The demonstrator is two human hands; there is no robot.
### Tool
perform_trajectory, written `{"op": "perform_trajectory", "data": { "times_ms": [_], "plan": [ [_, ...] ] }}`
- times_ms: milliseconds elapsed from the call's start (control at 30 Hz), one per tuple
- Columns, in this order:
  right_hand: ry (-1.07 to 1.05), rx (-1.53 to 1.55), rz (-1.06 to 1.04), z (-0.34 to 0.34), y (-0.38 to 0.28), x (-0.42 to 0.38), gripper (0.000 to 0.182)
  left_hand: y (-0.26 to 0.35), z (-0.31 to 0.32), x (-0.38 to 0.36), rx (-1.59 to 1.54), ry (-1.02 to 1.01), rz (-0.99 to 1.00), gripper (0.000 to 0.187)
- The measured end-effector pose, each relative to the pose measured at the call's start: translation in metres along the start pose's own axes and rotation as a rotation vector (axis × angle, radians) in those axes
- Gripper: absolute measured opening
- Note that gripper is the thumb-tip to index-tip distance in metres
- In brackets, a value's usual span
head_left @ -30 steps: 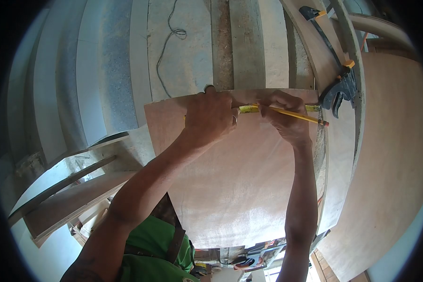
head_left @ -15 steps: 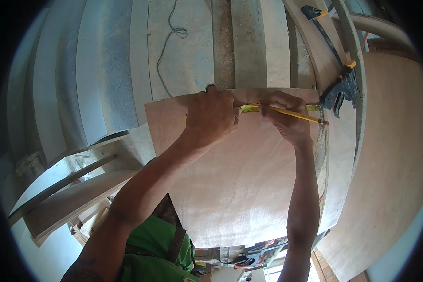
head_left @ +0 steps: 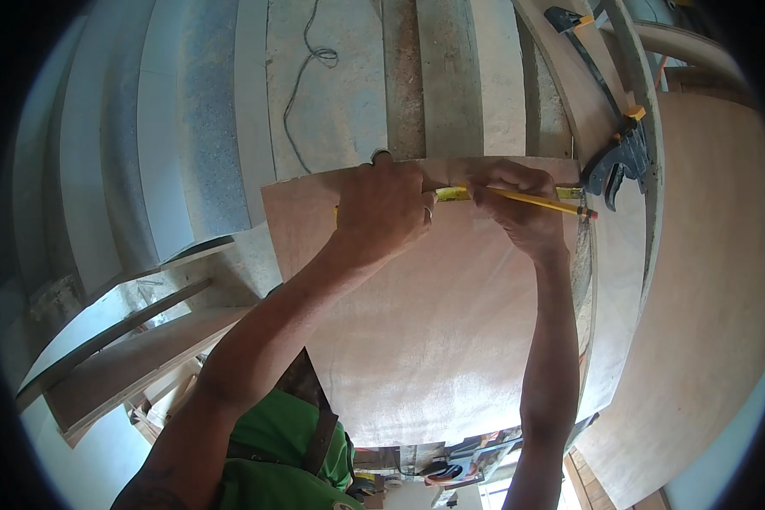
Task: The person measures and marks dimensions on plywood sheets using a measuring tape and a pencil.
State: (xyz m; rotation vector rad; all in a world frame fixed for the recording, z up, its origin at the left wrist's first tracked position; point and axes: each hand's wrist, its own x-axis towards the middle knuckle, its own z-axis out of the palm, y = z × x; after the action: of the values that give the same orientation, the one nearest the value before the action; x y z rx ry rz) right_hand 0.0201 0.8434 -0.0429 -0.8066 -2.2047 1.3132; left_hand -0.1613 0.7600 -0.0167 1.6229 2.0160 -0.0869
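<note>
A yellow tape measure [head_left: 453,195] lies stretched across a plywood sheet [head_left: 425,331], close to its far edge. My left hand [head_left: 384,197] is closed over the tape's left part, hiding most of that end, with a ring showing on one finger. Pinched in my right hand [head_left: 518,200] is a yellow pencil [head_left: 552,203], slanting down to the right across the tape. Its tip is near the blade, between my two hands, and its eraser end points right.
A black bar clamp [head_left: 618,161] with orange pads grips the curved wooden rib to the right. Beyond the sheet lie boards and a thin grey cord [head_left: 291,110]. Another large plywood sheet [head_left: 705,255] stands at the far right.
My right hand has shifted very slightly, and the pencil's eraser end sits a little higher and farther right. My left hand stays in place on the tape.
</note>
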Motion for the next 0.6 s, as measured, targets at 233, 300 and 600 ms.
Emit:
{"op": "perform_trajectory", "data": {
  "times_ms": [233, 300, 600],
  "plan": [
    [0.009, 0.088, 0.134, 0.0, -0.007, 0.002, 0.007, -0.001, 0.0, 0.0, -0.012, 0.009, 0.008, 0.019],
    [-0.006, 0.101, 0.135, -0.001, -0.005, 0.001, 0.006, -0.001, 0.001, 0.0, -0.027, 0.006, 0.007, 0.019],
    [0.264, 0.269, 0.181, -0.034, 0.004, -0.006, 0.015, 0.0, 0.002, 0.002, -0.016, -0.006, -0.005, 0.019]
  ]
}}
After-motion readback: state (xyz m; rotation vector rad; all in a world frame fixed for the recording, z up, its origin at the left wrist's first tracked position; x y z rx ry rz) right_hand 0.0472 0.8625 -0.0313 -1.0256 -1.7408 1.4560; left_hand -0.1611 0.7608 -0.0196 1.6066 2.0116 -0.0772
